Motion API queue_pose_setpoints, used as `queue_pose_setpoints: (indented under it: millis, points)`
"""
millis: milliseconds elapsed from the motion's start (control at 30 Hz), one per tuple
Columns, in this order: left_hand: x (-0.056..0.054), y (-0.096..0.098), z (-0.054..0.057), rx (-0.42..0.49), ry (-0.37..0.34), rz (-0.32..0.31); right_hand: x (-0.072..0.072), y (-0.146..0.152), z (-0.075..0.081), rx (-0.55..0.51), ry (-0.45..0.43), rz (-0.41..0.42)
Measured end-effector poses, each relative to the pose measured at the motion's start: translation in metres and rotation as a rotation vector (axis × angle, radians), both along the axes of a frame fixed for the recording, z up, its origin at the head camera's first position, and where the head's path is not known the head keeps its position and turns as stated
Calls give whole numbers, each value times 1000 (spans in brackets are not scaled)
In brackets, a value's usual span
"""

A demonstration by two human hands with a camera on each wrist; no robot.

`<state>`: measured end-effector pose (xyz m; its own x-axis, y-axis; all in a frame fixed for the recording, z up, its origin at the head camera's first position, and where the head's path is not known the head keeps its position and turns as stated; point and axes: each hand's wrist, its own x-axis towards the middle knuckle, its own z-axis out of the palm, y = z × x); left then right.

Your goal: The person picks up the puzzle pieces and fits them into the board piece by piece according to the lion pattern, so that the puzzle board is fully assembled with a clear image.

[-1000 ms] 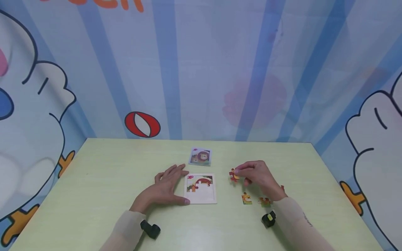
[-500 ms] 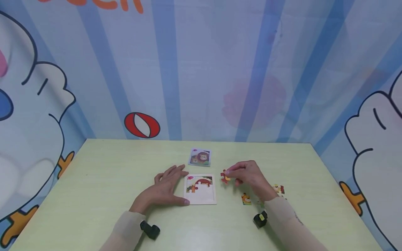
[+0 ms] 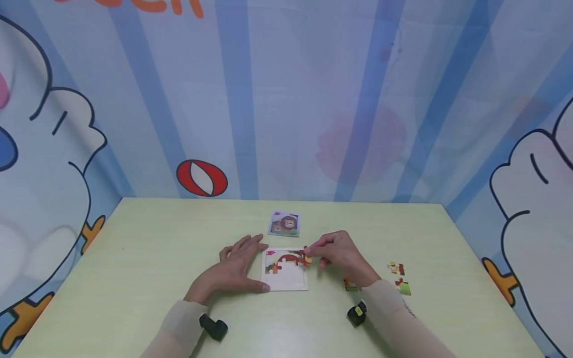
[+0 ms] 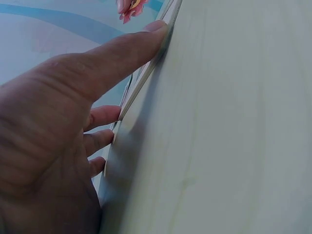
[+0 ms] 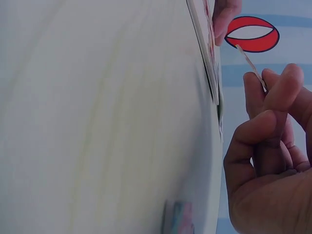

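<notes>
A white puzzle tray [image 3: 288,283] lies on the table, its upper part filled with several joined pieces of a lion picture. My left hand [image 3: 237,268] rests at the tray's left side, fingers spread, with thumb and index fingertip touching its edge. Between thumb and fingers my right hand [image 3: 342,253] pinches a red and yellow puzzle piece [image 3: 307,257], above the tray's upper right edge. In the right wrist view that puzzle piece [image 5: 251,62] appears edge-on, raised off the tray [image 5: 204,48]. The left wrist view shows the left thumb [image 4: 131,46] along the tray's rim.
Behind the tray lies a lion picture card [image 3: 285,224]. Loose puzzle pieces lie to the right, including a green and red one [image 3: 403,287] and a yellow and red one [image 3: 396,268]. Another piece [image 3: 350,285] is partly covered by the right wrist.
My right hand has moved left with the pinched puzzle piece, from the right of the tray to over its upper right edge. The left hand stays in place.
</notes>
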<state>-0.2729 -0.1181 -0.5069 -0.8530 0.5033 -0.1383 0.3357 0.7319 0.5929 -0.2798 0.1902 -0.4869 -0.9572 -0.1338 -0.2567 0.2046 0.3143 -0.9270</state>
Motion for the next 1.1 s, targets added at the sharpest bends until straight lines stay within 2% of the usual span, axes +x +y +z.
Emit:
queue_pose_setpoints:
  millis: [300, 667, 1100]
  points:
    - [-1, 2, 0, -9, -5, 4, -2, -15, 1, 25, -24, -6]
    - [-3, 3, -1, -9, -3, 3, -6, -40, -4, -16, -24, 88]
    - [-1, 1, -1, -1, -12, 2, -5, -55, -7, 108, -41, 48]
